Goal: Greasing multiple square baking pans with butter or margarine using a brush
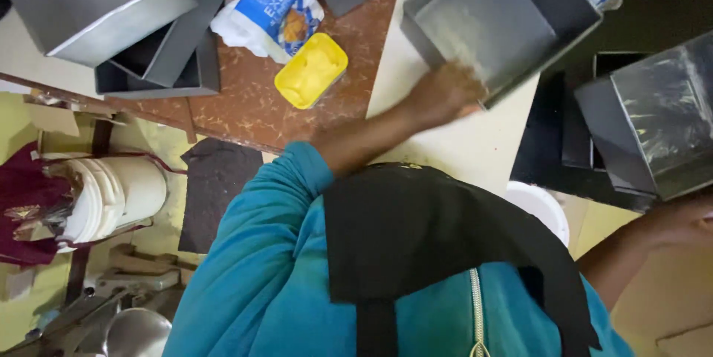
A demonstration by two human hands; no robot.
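My left hand [444, 93] reaches forward from a teal sleeve and rests on the near corner of a square grey metal tin [497, 19]. The tin lies tilted on a cream table top [475, 145], and the hand is blurred where its fingers meet the rim. My right hand [683, 220] is at the right edge of the view, partly cut off, just under a dark square tin [653, 127]. Its fingers are not visible. A black apron covers my chest.
A yellow plastic tub [310, 70] and a blue and white bag [271, 4] lie on a brown speckled surface [245, 105]. Several grey tins [89, 1] are stacked top left. White buckets [119, 194] [542, 205] stand below, with a metal bowl [137, 331] on the floor.
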